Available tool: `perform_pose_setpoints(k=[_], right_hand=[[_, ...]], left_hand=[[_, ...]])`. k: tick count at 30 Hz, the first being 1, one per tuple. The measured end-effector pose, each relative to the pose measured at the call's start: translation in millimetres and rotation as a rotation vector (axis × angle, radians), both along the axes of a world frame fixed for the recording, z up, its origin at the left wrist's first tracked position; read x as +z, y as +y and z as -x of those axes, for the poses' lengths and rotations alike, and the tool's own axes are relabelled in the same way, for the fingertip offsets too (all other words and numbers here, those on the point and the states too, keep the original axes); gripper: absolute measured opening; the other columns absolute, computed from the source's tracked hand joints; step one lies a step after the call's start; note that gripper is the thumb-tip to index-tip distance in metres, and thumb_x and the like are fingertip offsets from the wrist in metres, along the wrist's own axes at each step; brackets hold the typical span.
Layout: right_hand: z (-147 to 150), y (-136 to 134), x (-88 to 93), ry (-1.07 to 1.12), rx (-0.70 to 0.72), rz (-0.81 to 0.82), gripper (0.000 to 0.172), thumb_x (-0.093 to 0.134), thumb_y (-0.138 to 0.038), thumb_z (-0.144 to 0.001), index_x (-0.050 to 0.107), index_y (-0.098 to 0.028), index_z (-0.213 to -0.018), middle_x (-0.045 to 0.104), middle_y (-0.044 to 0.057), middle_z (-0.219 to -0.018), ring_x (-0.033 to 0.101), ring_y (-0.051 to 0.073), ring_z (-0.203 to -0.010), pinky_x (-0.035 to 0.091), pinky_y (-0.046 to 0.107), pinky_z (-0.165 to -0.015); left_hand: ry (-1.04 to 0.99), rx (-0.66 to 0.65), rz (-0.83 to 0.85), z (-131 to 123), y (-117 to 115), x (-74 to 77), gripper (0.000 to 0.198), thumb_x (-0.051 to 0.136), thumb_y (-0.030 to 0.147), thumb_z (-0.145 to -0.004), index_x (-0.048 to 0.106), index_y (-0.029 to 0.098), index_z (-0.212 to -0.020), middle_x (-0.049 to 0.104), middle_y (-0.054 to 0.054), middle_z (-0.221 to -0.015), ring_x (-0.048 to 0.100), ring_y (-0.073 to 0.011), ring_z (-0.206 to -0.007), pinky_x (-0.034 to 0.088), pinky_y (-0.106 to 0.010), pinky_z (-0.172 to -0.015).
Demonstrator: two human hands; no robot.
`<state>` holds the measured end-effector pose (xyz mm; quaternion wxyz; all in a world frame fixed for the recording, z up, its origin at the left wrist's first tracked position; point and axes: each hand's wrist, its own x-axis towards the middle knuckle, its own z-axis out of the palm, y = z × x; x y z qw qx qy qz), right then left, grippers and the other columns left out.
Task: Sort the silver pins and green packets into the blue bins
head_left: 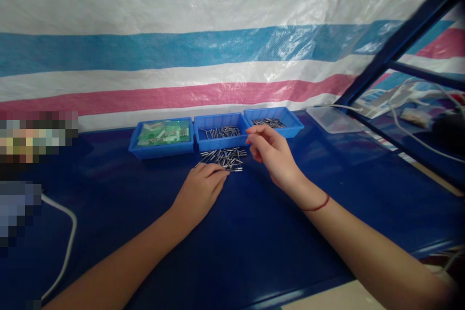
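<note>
Because the loose pile of small silvery metal pins (224, 158) lies bare on the dark blue tabletop (254, 242), just before the middle blue plastic tray (221, 145), a careless sweep could scatter them — they likely roll easily. Left hand (201, 190) rests palm down, fingertips touching the pile, gripping nothing. Right hand (273, 153) hovers above — fingers loosely curled; whether they pinch a pin I cannot tell.
</note>
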<state>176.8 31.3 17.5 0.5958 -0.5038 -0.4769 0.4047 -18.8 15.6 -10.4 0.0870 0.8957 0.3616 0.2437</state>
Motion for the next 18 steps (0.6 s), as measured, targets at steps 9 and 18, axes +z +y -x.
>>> perform_pose_setpoints(k=[9,18], right_hand=[[6.2,-9.2,6.1,-0.266,0.091,-0.037,0.014,0.056,-0.028,-0.080,0.059,-0.017,-0.089,0.054,-0.002,-0.070,0.043,0.008,-0.053,0.035,0.023,-0.050],[5.4,-10.4,0.4,-0.365,0.140,-0.071,0.013,0.055,-0.028,-0.083,0.060,-0.018,-0.088,0.058,0.000,-0.074,0.049,0.011,-0.059,0.039,0.025,-0.055]], left_hand=[[-0.008,0.056,-0.029,3.0,4.2,-1.9,0.024,0.046,0.014,-0.094,0.064,0.017,-0.109,0.065,-0.007,-0.099,0.060,-0.0189,-0.089,0.052,-0.035,-0.082],[0.025,0.048,-0.039,0.7,3.8,-1.4,0.018,0.053,0.026,-0.093,0.068,0.018,-0.099,0.063,-0.006,-0.094,0.057,-0.0191,-0.085,0.050,-0.034,-0.079]])
